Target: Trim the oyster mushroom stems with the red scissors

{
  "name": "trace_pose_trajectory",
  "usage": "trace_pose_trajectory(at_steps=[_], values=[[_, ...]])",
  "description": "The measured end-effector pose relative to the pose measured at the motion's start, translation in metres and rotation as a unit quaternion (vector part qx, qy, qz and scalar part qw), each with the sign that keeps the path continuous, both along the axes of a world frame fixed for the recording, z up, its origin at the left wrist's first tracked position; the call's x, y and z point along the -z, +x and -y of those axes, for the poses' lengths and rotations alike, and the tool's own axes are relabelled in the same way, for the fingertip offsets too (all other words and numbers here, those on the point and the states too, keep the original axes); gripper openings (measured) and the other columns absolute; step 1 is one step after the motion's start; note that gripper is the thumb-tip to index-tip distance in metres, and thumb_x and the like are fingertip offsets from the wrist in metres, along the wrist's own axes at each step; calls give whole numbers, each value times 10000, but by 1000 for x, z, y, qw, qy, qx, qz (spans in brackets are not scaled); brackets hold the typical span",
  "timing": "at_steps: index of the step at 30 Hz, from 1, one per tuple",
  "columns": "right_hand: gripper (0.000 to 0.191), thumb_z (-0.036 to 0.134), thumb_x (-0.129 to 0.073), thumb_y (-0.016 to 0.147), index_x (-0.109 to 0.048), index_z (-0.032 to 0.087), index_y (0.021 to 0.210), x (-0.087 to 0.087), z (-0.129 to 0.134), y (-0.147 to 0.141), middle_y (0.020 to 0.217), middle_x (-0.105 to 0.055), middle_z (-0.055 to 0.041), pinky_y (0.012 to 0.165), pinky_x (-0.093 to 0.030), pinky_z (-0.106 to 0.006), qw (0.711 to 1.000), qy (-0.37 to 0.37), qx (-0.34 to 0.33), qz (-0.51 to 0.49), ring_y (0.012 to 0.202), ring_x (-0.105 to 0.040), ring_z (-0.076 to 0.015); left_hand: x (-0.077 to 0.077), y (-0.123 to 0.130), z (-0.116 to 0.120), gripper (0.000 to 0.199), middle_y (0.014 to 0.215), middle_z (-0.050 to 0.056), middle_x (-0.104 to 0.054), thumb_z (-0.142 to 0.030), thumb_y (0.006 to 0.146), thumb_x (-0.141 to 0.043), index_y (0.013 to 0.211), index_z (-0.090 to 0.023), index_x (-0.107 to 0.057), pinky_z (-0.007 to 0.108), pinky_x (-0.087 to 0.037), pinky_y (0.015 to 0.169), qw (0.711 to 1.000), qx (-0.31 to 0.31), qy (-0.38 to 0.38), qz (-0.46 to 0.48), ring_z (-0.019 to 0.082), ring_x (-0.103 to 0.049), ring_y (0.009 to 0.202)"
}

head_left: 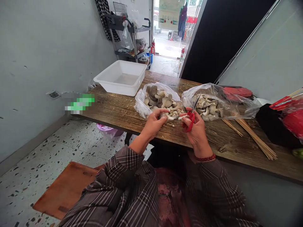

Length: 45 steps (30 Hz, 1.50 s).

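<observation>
My left hand (155,122) is closed around an oyster mushroom (170,118), its pale stem pointing toward my other hand. Red-handled scissors (191,121) sit in my right hand (197,130), blades tilted up and away. A small pale piece (182,117) shows by the right fingertips; whether it is pinched there I cannot tell. Just beyond my hands, an opened plastic bag (141,100) holds grey oyster mushrooms (165,101) and a pile of cut stem pieces (176,112). More oyster mushrooms (208,105) lie in a second clear bag (239,105) to the right.
A white plastic tub (120,83) stands at the back left of the wooden table (113,110). Bamboo skewers (257,137) lie at the right, near a black bag (268,123) and red packaging (293,123). A wheeled cart (132,31) stands behind, beside a bright doorway.
</observation>
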State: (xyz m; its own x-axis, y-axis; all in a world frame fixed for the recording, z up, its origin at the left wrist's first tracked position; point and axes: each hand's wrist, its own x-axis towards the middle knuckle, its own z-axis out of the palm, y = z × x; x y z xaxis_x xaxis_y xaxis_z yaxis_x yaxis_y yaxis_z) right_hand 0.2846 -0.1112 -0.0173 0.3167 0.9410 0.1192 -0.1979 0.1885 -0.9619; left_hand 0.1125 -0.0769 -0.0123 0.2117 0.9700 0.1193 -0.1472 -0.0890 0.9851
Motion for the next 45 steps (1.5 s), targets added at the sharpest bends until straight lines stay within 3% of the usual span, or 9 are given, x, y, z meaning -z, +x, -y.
trace_pose_trajectory(at_steps=[6, 13, 17, 24, 27, 31, 38, 42, 45], values=[[614, 335, -847, 644, -588, 257, 1195, 0, 8, 6, 932, -716, 5, 724, -557, -297, 1000, 4, -11, 21, 784, -665, -143, -8, 28, 7, 226, 799, 26, -677, -328, 748, -750, 908, -170, -751, 268, -426, 711, 989, 91, 67, -98, 160, -563, 755], [574, 417, -823, 693, -601, 232, 1189, 18, 18, 51, 917, -694, -3, 710, -555, -284, 993, -8, 109, 36, 787, -655, -142, -17, 59, -17, 117, 619, -32, -556, -280, 718, -727, 750, -172, -694, 240, -344, 609, 961, 138, 126, -203, 126, -461, 628], [545, 477, -795, 713, -588, 229, 1151, 38, 23, 78, 912, -671, 1, 632, -507, -252, 978, -17, 209, -10, 693, -598, -110, -26, 101, -52, 77, 601, -37, -525, -236, 721, -728, 756, -173, -703, 239, -344, 589, 958, 133, 139, -211, 122, -449, 610], [534, 489, -791, 724, -603, 225, 1149, 49, 24, 85, 865, -671, 2, 611, -512, -253, 976, -22, 215, -2, 666, -597, -113, -37, 171, -106, 297, 901, 66, -698, -201, 688, -812, 969, -152, -729, 292, -500, 759, 988, 35, 77, -126, 183, -627, 828], [529, 484, -791, 728, -608, 222, 1150, 46, 25, 84, 866, -672, -3, 598, -514, -253, 979, -24, 203, -8, 667, -595, -115, -39, 156, -105, 355, 1064, 101, -697, -195, 729, -794, 1068, -137, -707, 287, -526, 768, 995, 47, 51, -72, 162, -643, 852], [496, 447, -805, 721, -625, 229, 1128, 45, 29, 84, 860, -668, 8, 589, -509, -247, 981, -21, 191, -19, 656, -583, -104, -44, 101, -97, 208, 926, 78, -685, -203, 792, -756, 974, -119, -701, 264, -518, 674, 993, 92, 37, -58, 137, -645, 757], [466, 382, -837, 710, -651, 229, 1109, 48, 35, 84, 840, -693, 13, 577, -491, -225, 983, -17, 183, -30, 654, -587, -96, -37, 12, -87, 40, 721, 35, -648, -181, 771, -700, 786, -167, -734, 269, -435, 638, 954, 15, 174, -242, 131, -535, 656], [475, 382, -840, 710, -647, 227, 1115, 48, 35, 82, 832, -692, 20, 573, -484, -225, 984, -17, 175, -24, 634, -577, -89, -19, 0, -75, 132, 721, 14, -596, -104, 667, -714, 755, -193, -755, 285, -427, 702, 893, 55, 231, -383, 137, -514, 646], [477, 391, -840, 712, -643, 222, 1112, 47, 35, 83, 828, -686, 23, 558, -470, -223, 985, -10, 171, -20, 616, -566, -84, -8, 8, -69, 148, 713, 1, -569, -94, 633, -722, 726, -207, -747, 287, -421, 721, 878, 88, 223, -415, 143, -513, 646]])
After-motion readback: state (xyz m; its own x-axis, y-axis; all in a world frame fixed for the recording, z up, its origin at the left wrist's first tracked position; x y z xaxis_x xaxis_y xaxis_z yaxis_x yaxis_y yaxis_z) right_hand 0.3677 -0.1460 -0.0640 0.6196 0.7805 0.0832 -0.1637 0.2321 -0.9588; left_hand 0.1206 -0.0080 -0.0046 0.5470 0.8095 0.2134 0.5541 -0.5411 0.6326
